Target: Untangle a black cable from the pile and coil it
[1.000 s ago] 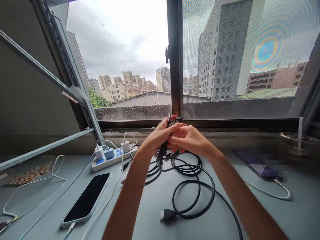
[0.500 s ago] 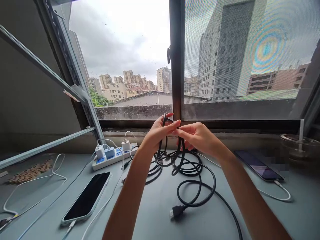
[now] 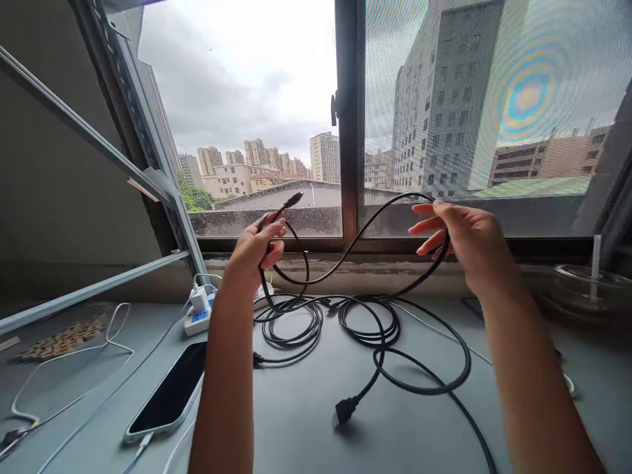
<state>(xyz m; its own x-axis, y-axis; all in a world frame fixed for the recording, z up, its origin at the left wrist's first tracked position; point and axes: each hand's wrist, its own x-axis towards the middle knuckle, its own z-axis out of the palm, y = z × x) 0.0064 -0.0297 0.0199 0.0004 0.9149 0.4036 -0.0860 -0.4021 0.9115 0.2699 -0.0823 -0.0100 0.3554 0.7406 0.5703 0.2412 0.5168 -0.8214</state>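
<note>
My left hand (image 3: 261, 245) is closed around a black cable near its end, and a dark plug (image 3: 294, 200) sticks out above the fingers. To the right, my right hand (image 3: 461, 237) pinches the same black cable (image 3: 351, 245) between thumb and forefinger, its other fingers spread. The cable sags in a curve between both hands, and a loop hangs below the left one. More black cable runs over the desk in loose loops to a black plug with a pale tip (image 3: 345, 411) near the front. Two coiled black cables (image 3: 316, 332) lie beneath my hands.
A phone (image 3: 168, 392) with a cable plugged in lies at left, by a white power strip (image 3: 196, 322) with a charger. A lidded cup with a straw (image 3: 592, 283) stands at right. The window frame (image 3: 348, 224) rises behind the desk (image 3: 296, 421).
My hands, close together before, have moved apart, left hand to the left and right hand to the right and up. The cable is now stretched out between them, and the plug shows above my left hand.
</note>
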